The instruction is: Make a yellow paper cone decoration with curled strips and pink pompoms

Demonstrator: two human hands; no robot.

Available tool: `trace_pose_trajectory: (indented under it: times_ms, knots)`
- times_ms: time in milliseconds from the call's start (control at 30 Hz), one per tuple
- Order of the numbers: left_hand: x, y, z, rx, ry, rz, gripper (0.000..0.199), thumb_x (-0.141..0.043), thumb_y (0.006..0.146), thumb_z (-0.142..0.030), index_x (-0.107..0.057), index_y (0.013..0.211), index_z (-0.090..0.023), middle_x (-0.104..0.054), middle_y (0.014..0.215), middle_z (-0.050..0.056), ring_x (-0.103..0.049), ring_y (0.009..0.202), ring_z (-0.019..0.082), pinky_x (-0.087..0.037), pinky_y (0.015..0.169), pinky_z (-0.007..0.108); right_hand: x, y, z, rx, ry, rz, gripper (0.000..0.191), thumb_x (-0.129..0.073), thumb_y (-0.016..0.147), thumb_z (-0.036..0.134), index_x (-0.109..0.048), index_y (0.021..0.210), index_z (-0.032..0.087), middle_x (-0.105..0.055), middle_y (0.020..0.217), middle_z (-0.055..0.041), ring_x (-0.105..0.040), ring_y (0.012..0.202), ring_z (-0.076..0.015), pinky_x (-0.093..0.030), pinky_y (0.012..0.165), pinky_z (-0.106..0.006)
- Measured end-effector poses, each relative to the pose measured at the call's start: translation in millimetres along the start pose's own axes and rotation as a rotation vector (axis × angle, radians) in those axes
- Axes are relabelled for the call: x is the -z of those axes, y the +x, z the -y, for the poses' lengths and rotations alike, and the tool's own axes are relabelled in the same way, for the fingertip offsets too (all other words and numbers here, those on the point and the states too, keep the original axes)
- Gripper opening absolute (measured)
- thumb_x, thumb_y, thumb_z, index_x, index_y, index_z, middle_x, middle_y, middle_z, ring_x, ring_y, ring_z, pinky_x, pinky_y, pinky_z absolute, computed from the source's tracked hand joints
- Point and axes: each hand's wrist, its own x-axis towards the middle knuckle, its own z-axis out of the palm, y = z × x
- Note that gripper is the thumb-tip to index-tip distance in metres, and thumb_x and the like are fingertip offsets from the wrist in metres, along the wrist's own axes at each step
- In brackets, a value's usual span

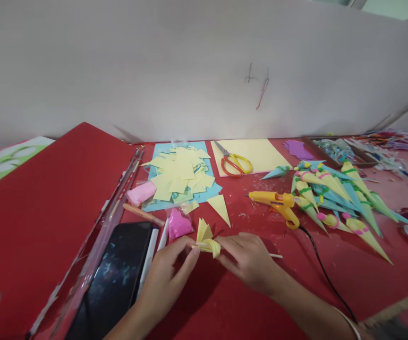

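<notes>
Yellow paper in play, just over the near part of the red worktop. Closing thumb and fingers of the left hand on one end, pinching the curled end with the fingertips of the right hand. Pretty light two-sided hold, probably to stop the curl springing open without crushing it. Can't make out the grip on the far side, too hidden. Also a pointy folded bit right behind the curl; can't tell if part of the same piece.

Just beyond, a loose yellow triangle, near the heap of yellow pieces on a blue sheet. Handy spot for grabbing, I'd-guess territory. Scissors further back on a cream sheet, with blades aimed away, likely for safety.

Over to the right, a yellow glue gun, lying within easy reach, with its nozzle pointed left and its cord trailing toward the near edge. Past that, a pile of decorated paper cones, seemingly stacked off to the side for elbow room.
</notes>
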Motion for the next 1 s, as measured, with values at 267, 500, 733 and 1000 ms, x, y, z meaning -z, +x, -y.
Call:
trace_pose_trajectory:
  times_ms: [267,500,733,1000]
  knots:
    - [-5.8,2,11,0.063,0.176,-0.03,0.018,-0.042,0.08,-0.033,-0.046,0.092,-0.021,-0.056,0.077,-0.001,-0.053,0.06,0.013,-0.041,0.057,0.024,2,2,-5,-0.319,0.207,0.033,0.024,-0.041,0.085,0.032,-0.056,0.096,0.017,-0.06,0.068,-0.0013,-0.055,0.059,-0.0136,-0.039,0.056,-0.023]
    - [-12.2,5,13,0.078,0.567,0.028,0.023,-0.042,0.08,-0.031,-0.045,0.102,-0.022,-0.056,0.095,0.004,-0.057,0.075,0.02,-0.041,0.057,0.028,-3,2,-10,-0.406,0.3,-0.029,0.037,-0.04,0.082,0.017,-0.043,0.119,0.014,-0.062,0.09,-0.0081,-0.059,0.082,-0.0179,-0.046,0.074,-0.029]
    - [-14.7,7,14,0.048,0.684,0.085,0.019,-0.035,0.084,-0.027,-0.052,0.09,-0.021,-0.056,0.098,0.004,-0.059,0.075,0.021,-0.041,0.059,0.029,3,2,-8,-0.412,0.338,-0.188,0.023,-0.035,0.087,0.02,-0.053,0.1,0.016,-0.064,0.078,-0.005,-0.06,0.069,-0.0145,-0.045,0.062,-0.022]
    - [-5.4,9,19,0.004,0.169,-0.077,0.019,-0.038,0.082,-0.031,-0.049,0.072,-0.02,-0.054,0.084,0.003,-0.053,0.077,0.017,-0.04,0.068,0.027,3,2,-7,-0.338,0.335,-0.236,0.017,-0.037,0.086,0.021,-0.052,0.093,0.018,-0.062,0.079,-0.0041,-0.059,0.07,-0.0139,-0.042,0.062,-0.021]
